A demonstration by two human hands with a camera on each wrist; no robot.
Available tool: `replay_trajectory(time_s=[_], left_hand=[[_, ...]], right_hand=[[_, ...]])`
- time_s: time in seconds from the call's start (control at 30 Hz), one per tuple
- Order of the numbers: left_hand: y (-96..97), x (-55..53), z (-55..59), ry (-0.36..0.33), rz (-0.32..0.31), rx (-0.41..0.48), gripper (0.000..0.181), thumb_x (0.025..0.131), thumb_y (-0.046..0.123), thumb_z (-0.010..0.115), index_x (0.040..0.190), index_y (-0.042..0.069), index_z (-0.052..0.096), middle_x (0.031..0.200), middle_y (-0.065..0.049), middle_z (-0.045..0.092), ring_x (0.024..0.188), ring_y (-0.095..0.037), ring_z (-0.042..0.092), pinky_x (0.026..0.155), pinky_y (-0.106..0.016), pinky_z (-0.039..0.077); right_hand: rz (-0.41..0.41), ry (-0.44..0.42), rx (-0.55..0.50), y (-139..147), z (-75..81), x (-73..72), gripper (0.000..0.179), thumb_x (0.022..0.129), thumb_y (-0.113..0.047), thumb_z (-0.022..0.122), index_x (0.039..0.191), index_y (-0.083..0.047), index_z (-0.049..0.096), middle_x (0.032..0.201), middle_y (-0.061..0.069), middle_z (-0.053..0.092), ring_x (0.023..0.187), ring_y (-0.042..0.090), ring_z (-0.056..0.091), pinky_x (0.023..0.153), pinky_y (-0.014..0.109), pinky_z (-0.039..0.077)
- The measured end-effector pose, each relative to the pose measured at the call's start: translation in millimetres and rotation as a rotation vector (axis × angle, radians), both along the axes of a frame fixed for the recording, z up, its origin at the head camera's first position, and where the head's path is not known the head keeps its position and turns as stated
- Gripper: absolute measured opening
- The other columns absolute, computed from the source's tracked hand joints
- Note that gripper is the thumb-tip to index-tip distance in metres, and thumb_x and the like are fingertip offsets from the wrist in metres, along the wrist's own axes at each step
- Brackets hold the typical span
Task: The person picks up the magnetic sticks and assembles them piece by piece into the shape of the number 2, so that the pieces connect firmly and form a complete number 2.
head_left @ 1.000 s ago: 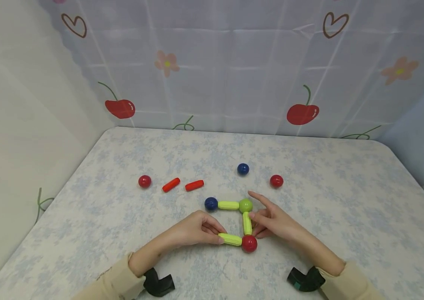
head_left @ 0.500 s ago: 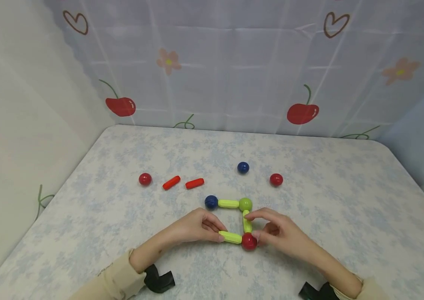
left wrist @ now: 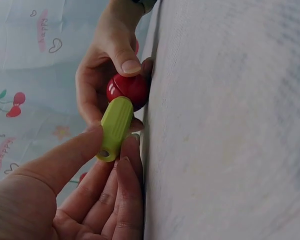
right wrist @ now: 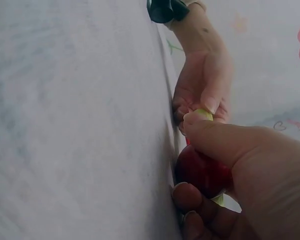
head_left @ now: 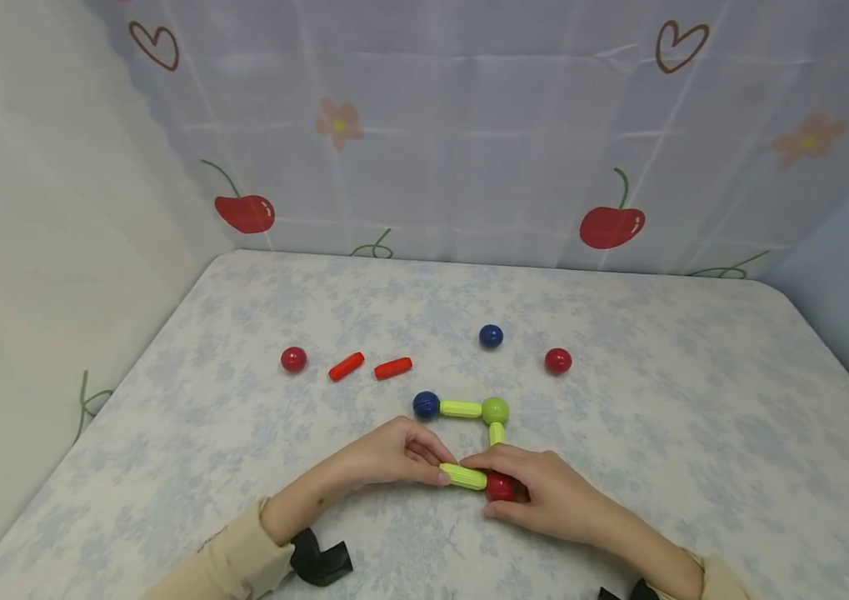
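Observation:
My left hand (head_left: 392,457) pinches a yellow-green ribbed rod (head_left: 464,477) between thumb and fingers near its free end. In the left wrist view this rod (left wrist: 116,122) shows a small round hole at that end, and its other end meets a glossy red ball (left wrist: 125,89). My right hand (head_left: 555,497) curls round the red ball (head_left: 499,486), thumb on the near side. A second yellow-green rod (head_left: 496,432), partly hidden by the right hand, runs to a green ball (head_left: 495,411). From there a third rod (head_left: 461,409) reaches a dark blue ball (head_left: 426,405).
Farther back on the patterned table (head_left: 679,400) lie two red rods (head_left: 347,367), a loose red ball (head_left: 293,359) at the left, a blue ball (head_left: 491,337), and another red ball (head_left: 557,361) at the right. A printed curtain (head_left: 454,150) stands behind.
The right hand has gone from the upright rod down to the red ball and now wraps round it. My left hand keeps its pinch on the rod in about the same spot.

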State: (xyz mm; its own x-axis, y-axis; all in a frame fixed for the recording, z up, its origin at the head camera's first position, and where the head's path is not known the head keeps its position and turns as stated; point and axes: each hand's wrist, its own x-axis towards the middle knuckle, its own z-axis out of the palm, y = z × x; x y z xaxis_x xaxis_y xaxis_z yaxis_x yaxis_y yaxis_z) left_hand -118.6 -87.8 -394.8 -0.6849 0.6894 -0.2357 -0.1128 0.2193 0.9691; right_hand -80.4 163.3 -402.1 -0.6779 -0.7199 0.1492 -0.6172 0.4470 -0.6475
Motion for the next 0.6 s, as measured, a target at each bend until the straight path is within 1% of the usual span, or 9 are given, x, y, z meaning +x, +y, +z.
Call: replay_trajectory(time_s=[0.23,0.4,0.53,0.6], left_hand=[[-0.6,-0.7,1.7,-0.004,-0.014,-0.012,0.018,0.08,0.0,0.071,0.098,-0.004,0.07,0.084,-0.01,0.069,0.075,-0.011,0.063,0.066,-0.022,0.049],[-1.4,-0.6,1.8,-0.008,-0.018,-0.019,0.018,0.08,0.0,0.072,0.098,-0.004,0.07,0.083,-0.009,0.069,0.075,-0.012,0.064,0.067,-0.023,0.05],[-6.4,-4.4,3.0,0.017,-0.035,-0.05,0.017,0.083,0.005,0.071,0.099,0.0,0.071,0.086,-0.007,0.069,0.08,-0.015,0.065,0.07,-0.026,0.05],[-12.5,-9.1,6.2,0.053,-0.026,-0.068,0.018,0.085,0.009,0.07,0.101,0.002,0.071,0.09,-0.005,0.069,0.083,-0.017,0.065,0.073,-0.028,0.051]], right_hand=[[-0.023,-0.019,-0.035,-0.5,-2.6,2.2,0.043,0.086,-0.033,0.068,0.127,-0.028,0.056,0.114,-0.013,0.057,0.091,0.004,0.055,0.074,0.027,0.048],[-0.02,0.001,-0.056,-1.2,-4.0,2.1,0.042,0.086,-0.031,0.069,0.126,-0.027,0.057,0.113,-0.013,0.057,0.089,0.003,0.055,0.073,0.026,0.048],[-0.024,-0.006,-0.057,-1.6,-4.2,2.3,0.042,0.086,-0.03,0.069,0.126,-0.027,0.057,0.113,-0.014,0.057,0.087,0.003,0.055,0.071,0.025,0.047],[-0.028,-0.019,-0.05,-1.5,-4.1,2.4,0.042,0.086,-0.031,0.069,0.126,-0.028,0.057,0.113,-0.014,0.057,0.086,0.003,0.054,0.07,0.025,0.047]])
